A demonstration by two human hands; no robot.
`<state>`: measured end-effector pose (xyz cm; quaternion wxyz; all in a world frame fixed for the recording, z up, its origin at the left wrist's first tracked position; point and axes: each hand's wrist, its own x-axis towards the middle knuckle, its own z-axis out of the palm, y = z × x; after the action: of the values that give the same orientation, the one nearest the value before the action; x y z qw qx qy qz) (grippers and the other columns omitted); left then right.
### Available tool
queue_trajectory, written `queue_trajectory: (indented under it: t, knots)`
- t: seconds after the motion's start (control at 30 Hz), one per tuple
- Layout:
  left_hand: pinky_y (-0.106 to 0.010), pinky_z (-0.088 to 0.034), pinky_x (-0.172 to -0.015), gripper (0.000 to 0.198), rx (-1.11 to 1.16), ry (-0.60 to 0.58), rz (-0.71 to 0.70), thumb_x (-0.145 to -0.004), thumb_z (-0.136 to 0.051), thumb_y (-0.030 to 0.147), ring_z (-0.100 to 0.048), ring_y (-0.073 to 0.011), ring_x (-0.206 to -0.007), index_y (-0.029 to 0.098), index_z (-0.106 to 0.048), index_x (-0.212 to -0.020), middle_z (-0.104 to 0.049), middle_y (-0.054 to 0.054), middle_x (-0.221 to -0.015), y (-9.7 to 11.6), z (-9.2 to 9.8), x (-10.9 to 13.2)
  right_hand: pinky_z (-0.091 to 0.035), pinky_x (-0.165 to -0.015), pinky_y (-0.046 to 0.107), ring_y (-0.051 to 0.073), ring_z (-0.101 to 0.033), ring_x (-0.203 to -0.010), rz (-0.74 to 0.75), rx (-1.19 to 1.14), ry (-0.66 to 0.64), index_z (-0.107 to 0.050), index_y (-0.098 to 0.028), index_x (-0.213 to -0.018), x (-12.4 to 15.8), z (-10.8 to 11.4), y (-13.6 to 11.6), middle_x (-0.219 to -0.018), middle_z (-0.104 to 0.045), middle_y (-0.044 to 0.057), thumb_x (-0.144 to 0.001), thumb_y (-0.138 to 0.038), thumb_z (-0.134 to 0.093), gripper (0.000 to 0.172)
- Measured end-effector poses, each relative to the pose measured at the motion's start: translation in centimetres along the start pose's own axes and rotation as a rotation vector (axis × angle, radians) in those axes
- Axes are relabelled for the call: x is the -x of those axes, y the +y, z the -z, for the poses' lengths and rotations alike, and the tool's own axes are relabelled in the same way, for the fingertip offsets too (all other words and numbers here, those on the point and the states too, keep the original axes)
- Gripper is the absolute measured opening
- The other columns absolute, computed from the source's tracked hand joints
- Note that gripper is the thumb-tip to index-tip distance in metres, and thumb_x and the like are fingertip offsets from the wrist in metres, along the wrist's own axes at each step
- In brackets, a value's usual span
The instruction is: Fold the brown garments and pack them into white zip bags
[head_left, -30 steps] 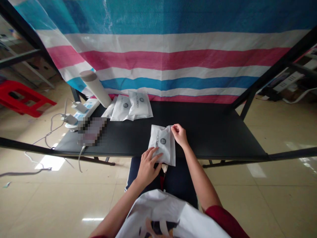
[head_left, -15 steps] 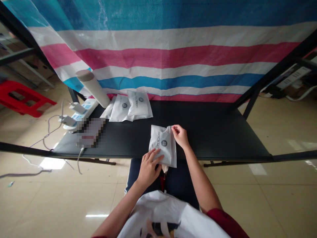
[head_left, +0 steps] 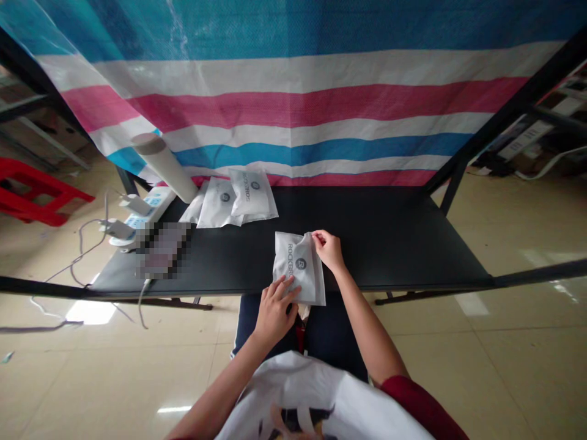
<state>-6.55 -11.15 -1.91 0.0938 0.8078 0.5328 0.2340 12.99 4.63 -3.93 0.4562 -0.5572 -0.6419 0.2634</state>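
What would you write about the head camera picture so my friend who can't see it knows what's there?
A person's right hand pinches the top corner of a white ROCKBROS pouch, and the left hand rests on it, above a black table. More white pouches lie farther along, before a striped tarp.

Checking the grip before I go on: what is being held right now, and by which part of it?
The right hand pinches the top right corner of a white ROCKBROS pouch; the left hand has its fingers on the pouch's lower left area.
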Motion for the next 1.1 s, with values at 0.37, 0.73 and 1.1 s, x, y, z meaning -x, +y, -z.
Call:
queue_trajectory:
  t: [0.37, 0.73, 1.1]
  knots:
    - [-0.045, -0.048, -0.094, 0.036, -0.001, 0.008, -0.005, -0.085, -0.057, 0.016, -0.051, -0.0298, -0.127, 0.027, -0.069, -0.117, -0.062, -0.007, -0.133, -0.1, -0.2, 0.2, -0.055, -0.07, 0.028, 0.02, -0.072, -0.073, -0.004, 0.05, 0.02, -0.07, -0.019, -0.09, -0.1, -0.2, 0.3, -0.084, -0.076, 0.008, -0.087, -0.026, -0.057, 0.015]
    - [-0.045, -0.048, -0.094, 0.038, -0.007, 0.011, -0.026, -0.086, -0.054, 0.015, -0.05, -0.0297, -0.128, 0.027, -0.068, -0.119, -0.061, -0.007, -0.134, -0.1, -0.1, 0.3, -0.053, -0.069, 0.028, 0.021, -0.072, -0.074, -0.021, 0.113, 0.039, -0.07, -0.02, -0.087, -0.3, -0.6, 0.4, -0.083, -0.076, 0.008, -0.085, -0.024, -0.057, 0.013]
    - [-0.047, -0.046, -0.099, 0.035, -0.004, 0.105, 0.023, -0.086, -0.056, 0.016, -0.049, -0.0296, -0.13, 0.027, -0.069, -0.117, -0.061, -0.006, -0.133, 0.4, -1.3, 0.4, -0.048, -0.061, 0.026, 0.02, -0.068, -0.066, -0.007, 0.039, 0.08, -0.066, -0.019, -0.096, 0.4, 0.1, -1.0, -0.073, -0.072, 0.006, -0.089, -0.04, -0.052, 0.026]
